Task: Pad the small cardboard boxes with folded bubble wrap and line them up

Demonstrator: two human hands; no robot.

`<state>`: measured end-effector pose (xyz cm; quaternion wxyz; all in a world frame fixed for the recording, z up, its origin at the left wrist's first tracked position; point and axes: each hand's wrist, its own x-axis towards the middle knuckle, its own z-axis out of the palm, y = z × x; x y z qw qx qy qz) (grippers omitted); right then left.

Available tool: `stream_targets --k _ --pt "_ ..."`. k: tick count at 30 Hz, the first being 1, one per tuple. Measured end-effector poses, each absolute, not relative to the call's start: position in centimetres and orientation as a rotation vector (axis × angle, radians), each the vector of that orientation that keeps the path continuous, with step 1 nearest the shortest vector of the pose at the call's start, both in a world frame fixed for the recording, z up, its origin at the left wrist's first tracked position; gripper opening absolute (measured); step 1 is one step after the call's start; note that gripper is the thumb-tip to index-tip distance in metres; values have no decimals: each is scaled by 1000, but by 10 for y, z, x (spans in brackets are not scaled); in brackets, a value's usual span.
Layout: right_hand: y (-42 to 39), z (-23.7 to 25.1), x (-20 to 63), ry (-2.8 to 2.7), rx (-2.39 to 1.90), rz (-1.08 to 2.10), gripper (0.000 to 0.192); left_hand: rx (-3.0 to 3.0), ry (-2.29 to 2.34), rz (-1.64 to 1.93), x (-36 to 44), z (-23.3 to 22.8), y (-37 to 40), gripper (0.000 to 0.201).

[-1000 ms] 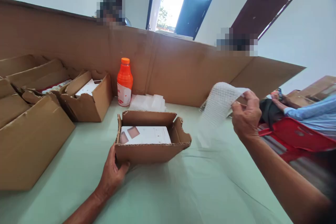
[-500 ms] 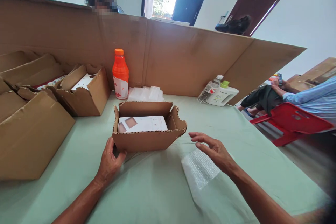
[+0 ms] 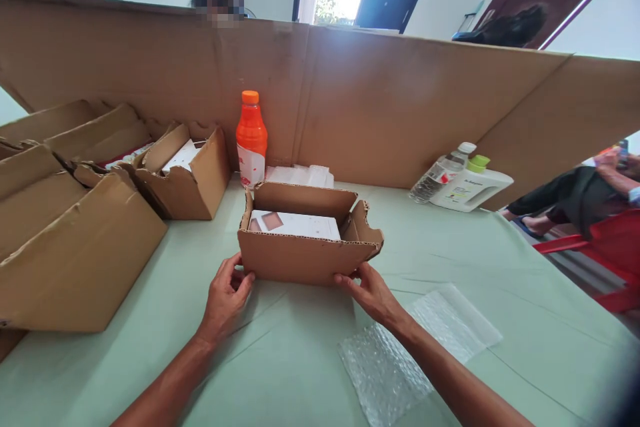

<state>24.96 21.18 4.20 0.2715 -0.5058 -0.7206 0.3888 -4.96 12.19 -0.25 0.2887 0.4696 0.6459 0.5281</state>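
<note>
An open-topped cardboard box [image 3: 295, 260] stands in front of me on the green cloth. White printed cartons [image 3: 305, 225] fill its left part, and bare cardboard shows at its right end. My left hand [image 3: 227, 293] grips the lower left corner, with the thumb at the front and the fingers round the side. At the lower right corner my right hand [image 3: 373, 290] has its thumb against the front wall, its other fingers partly hidden behind the end. Beneath my right forearm lies a sheet of bubble wrap [image 3: 390, 363].
Larger cardboard boxes [image 3: 85, 260] crowd the left side. Behind stand an orange bottle [image 3: 251, 133], flat white packets [image 3: 300, 175], a clear water bottle [image 3: 440, 177] and a white jug [image 3: 470, 188], before a cardboard partition [image 3: 370, 107]. A seated person [image 3: 575, 203] is off to the right.
My right hand has come left from above the bubble wrap and taken hold of the box's right end. My left hand stays on the left corner. The whole view has shifted.
</note>
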Motion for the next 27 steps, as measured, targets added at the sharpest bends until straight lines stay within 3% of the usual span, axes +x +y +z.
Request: stream_targets --k 5,9,15,20,27 --pt "236 39 245 -1944 -1346 954 47 1044 1355 1412 -53 -7 131 91" --pt "264 38 239 -1975 -1259 842 43 1029 1288 1282 -55 14 153 104" --pt "286 38 237 -1954 -1241 766 39 971 1398 1287 -44 48 190 97" --pt "253 38 314 -1916 -1396 591 32 958 1474 1240 -34 29 148 98" --pt "187 30 457 -1694 -1804 211 21 1556 1421 951 -2 11 73 39"
